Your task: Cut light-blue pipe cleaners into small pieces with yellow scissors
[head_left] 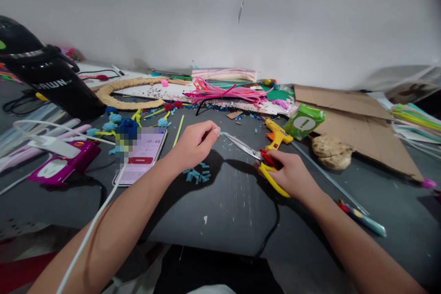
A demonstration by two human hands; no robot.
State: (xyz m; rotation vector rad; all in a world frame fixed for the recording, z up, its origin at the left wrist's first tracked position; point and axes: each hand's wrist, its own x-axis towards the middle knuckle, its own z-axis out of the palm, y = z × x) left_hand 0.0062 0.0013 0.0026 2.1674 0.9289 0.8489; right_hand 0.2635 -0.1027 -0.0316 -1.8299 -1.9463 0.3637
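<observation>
My right hand (289,172) grips scissors (246,148) with yellow and red handles, and their blades point left. The tips meet a tiny light-blue piece (222,133) that my left hand (198,142) pinches between thumb and fingertips. Its exact kind is too small to make out. Below my left hand, a little heap of short blue cut pieces (197,173) lies on the grey table (227,220). Fine blue bits are scattered under the blades. A yellow-green stem (178,131) lies just behind my left hand.
At left stand a black bottle (58,82), a purple power adapter (65,163) with cables and a phone (141,156). Blue pompom flowers (129,128) lie behind the phone. A yellow glue gun (277,135), green packet (305,121) and cardboard (361,133) lie right; pink pipe cleaners (227,94) lie behind.
</observation>
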